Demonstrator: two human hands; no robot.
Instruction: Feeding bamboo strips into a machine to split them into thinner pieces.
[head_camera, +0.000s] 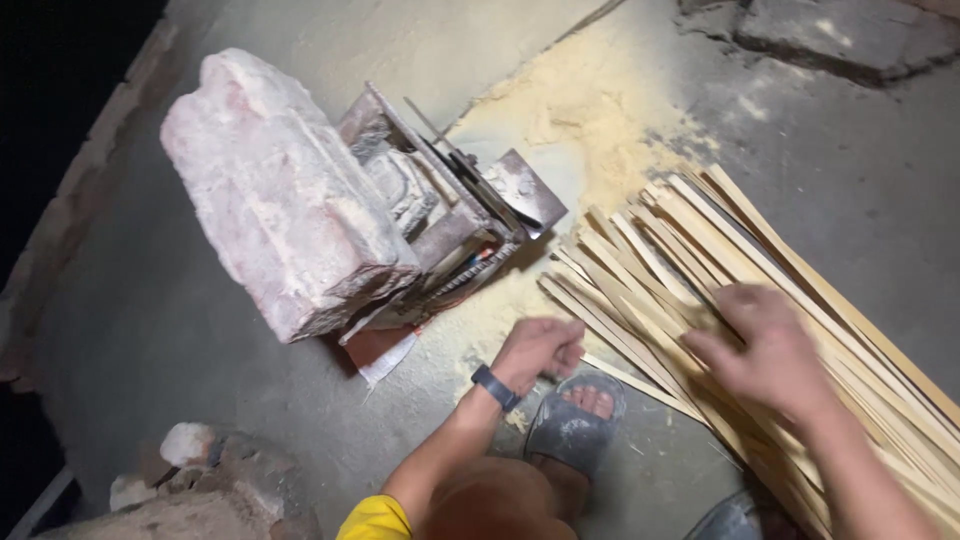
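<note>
Strips (700, 300): a loose fan of thin pale wooden slats, laid flat on the floor (150, 320) at the right, beside a sawdust (580, 120) patch and a small cutting jig (450, 220) weighted by a brick (280, 190). Long axes run from upper left to lower right, the near ends pointing toward the jig. Judged light, springy, splintery at the edges (best pinched near one end, singly). Right hand (765, 345) is laid on the pile, fingers spread, blurred. Left hand (535, 350) is curled narrow just beside the strip ends; whether anything is held cannot be told. A sandalled foot (580, 415) rests below.

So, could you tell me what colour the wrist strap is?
Dark blue-grey, on the left wrist, head view.
</note>
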